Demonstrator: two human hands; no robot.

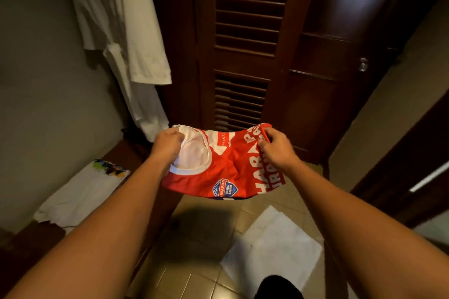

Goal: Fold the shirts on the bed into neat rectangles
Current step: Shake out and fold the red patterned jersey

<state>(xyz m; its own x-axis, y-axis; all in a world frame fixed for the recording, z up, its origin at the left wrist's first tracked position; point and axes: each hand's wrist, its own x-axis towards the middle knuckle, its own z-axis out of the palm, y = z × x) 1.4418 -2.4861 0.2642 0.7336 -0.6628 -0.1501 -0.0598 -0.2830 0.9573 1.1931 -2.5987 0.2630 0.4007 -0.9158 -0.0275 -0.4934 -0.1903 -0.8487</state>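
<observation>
White garment (121,19) hangs on wall at upper left, long, loose, no print readable. Below it, a white shirt (80,192) lies flat on a dark wooden bench (31,245) along the left wall; shirt has a multicolour print patch at its far end, text too blurred to read.

Left hand (167,145) grasps the red shirt (226,165) at the white collar/neck opening, fingers curled into the fabric. Red shirt is held up in the air between both hands, above the tiled floor (206,245), in front of a dark louvered wooden door (247,31). Shirt is red with white panels and white neck trim. Writing: small "HARAPAN" in red on the white shoulder panel; blue crest badge low at centre reads "HARAPAN URANG SABAH"; big white block letters "HARAPAN" run along the right side, partly bunched, repeated in a second row that is cut off by folds. A blue edge shows just under the shirt's lower hem.

Right hand (274,148) pinches the right edge of the red shirt, thumb and fingers closed on a red hem.

White sheet or cloth (274,247) lies flat on floor at lower right, no marks readable. Dark object at bottom edge, cannot tell what. Further right, second wooden door with metal knob (362,64).
</observation>
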